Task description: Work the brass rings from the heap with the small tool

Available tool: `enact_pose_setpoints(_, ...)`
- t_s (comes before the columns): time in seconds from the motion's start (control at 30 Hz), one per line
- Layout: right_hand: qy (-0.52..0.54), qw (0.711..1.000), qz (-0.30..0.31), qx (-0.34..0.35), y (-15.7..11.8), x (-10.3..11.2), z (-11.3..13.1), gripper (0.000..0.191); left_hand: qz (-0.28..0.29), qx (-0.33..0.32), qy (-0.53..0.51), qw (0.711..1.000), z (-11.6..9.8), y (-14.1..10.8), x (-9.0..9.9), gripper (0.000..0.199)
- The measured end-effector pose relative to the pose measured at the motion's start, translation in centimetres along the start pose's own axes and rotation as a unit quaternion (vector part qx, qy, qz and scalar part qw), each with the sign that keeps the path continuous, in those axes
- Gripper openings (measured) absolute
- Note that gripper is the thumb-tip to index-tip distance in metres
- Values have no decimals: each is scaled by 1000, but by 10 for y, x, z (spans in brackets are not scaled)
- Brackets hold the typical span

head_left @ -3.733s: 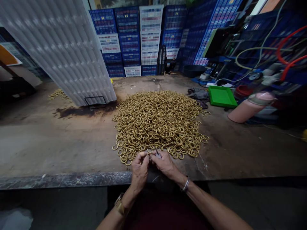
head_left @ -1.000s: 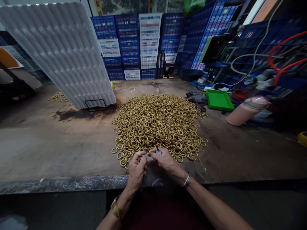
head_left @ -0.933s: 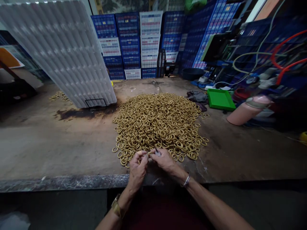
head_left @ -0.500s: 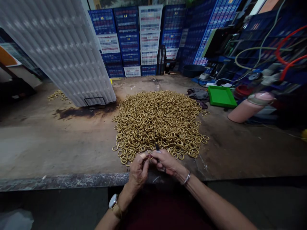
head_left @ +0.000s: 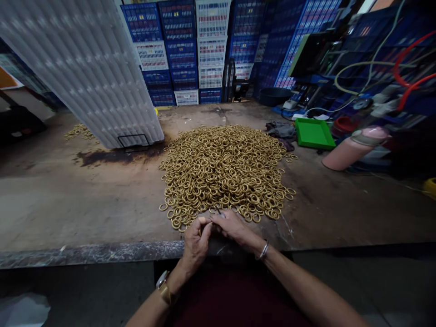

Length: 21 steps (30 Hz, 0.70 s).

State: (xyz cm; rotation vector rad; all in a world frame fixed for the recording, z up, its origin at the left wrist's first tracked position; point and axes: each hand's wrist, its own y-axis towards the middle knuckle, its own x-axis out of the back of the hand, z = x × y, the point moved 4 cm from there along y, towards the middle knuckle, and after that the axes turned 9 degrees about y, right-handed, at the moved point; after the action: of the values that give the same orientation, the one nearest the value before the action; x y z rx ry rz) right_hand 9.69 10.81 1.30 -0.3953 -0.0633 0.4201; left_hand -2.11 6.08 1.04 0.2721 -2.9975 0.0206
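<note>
A broad heap of gold-coloured metal rings [head_left: 225, 163] lies on the worktable in front of me. At its near edge my two hands meet, fingertips together. My left hand [head_left: 196, 240], with a watch at the wrist, is closed in a pinch between thumb and forefinger; the ring in it is almost wholly hidden by the fingers. My right hand [head_left: 235, 228], with a bangle at the wrist, is closed around a small thin tool [head_left: 220, 212] with a dark tip and a greyish body. The tool's exact kind is hard to make out.
A tall stack of whitish ribbed sheets [head_left: 112, 77] leans in a black wire stand [head_left: 133, 141]. To the right are a green tray [head_left: 314, 133], a pink bottle [head_left: 350, 152] and a dark cloth [head_left: 281, 130]. Blue and white crates [head_left: 182, 54] are stacked behind the table.
The ring that showed between my fingertips is now mostly covered. The tool in my right hand has tilted and its tip has shifted left. My view has tipped down slightly.
</note>
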Motion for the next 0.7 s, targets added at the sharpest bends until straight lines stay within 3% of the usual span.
enact_pose_setpoints(0.07,-13,999,-8,43,1,-1,0,21,0,30,-12,999,1,-1,-3,11)
enact_pose_setpoints(0.27,-24,997,-21,74,5,-3,-4,21,55,168,-130,976,14,-6,-12,29)
enact_pose_setpoints(0.43,-56,994,-35,91,3,-3,3,23,79,182,-171,965,11,-7,-11,31)
enact_pose_setpoints(0.7,0,999,-18,40,3,-1,-3,28,117,214,-254,936,5,-10,-13,29)
